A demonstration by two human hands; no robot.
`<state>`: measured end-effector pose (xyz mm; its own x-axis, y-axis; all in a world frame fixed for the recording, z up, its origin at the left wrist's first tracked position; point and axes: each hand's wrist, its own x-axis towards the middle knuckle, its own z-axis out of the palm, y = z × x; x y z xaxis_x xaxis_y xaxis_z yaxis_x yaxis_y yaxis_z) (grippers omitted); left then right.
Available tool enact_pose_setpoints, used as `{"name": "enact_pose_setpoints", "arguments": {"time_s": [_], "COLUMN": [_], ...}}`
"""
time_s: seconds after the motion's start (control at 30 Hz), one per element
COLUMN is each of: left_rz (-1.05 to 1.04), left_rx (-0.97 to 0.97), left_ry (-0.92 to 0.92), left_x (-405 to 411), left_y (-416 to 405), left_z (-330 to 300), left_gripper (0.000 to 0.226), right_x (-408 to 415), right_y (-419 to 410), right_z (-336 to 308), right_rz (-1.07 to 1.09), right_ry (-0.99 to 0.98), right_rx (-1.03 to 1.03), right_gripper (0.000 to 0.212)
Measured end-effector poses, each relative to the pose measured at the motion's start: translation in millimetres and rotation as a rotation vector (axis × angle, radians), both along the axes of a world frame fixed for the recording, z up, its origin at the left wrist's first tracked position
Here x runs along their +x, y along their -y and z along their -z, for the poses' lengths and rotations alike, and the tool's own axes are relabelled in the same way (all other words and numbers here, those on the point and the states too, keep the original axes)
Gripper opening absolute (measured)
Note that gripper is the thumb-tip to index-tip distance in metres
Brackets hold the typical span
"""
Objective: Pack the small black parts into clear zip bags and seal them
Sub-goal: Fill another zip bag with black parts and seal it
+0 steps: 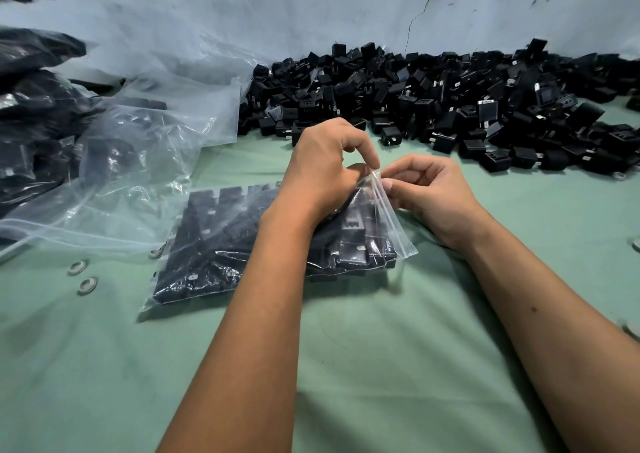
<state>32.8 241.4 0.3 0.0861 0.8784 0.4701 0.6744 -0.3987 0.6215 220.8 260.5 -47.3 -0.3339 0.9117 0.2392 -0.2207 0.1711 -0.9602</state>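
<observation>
Glossy zip bag (214, 244) of blocky black parts, fingers (372, 156) of both hands pinching its strip

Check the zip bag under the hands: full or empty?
Full: the zip bag is packed with small black parts; both hands pinch its mouth.

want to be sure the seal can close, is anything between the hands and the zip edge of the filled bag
Nothing visible. The left hand and right hand both pinch the zip edge of the filled bag directly. The loose black parts lie behind, the empty bags to the left.
</observation>
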Motion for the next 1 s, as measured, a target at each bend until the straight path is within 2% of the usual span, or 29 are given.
{"name": "enact_pose_setpoints", "arguments": {"time_s": [0.13,0.3,0.47,0.73,0.8,0.93,1.0], "left_rz": [0.004,0.007,0.014,0.009,0.009,0.026,0.023], "left_rx": [0.003,0.0,0.002,0.004,0.006,-0.038,-0.057], "left_ry": [-0.015,0.009,0.004,0.014,0.02,0.029,0.019], "left_x": [2,1,3,3,3,5,5], "left_y": [1,1,1,2,1,1,0], "left_z": [0,0,-2,3,5,9,10], "left_gripper": [0.024,0.023,0.024,0.024,0.025,0.029,0.027], "right_x": [-4,-1,-6,-6,-8,-4,-2], "right_y": [3,1,3,5,4,-10,-18], "right_z": [0,-2,-1,-4,-4,-4,-3], "right_rz": [-0.088,-0.057,-0.137,-0.272,-0.202,0.233,0.403], "right_ry": [0.014,-0.145,-0.068,-0.075,-0.085,-0.227,-0.229], "right_rx": [-0.003,-0.107,-0.12,-0.15,-0.156,-0.296,-0.315], "right_gripper": [0.01,0.005,0.009,0.01,0.009,0.015,0.016]}}
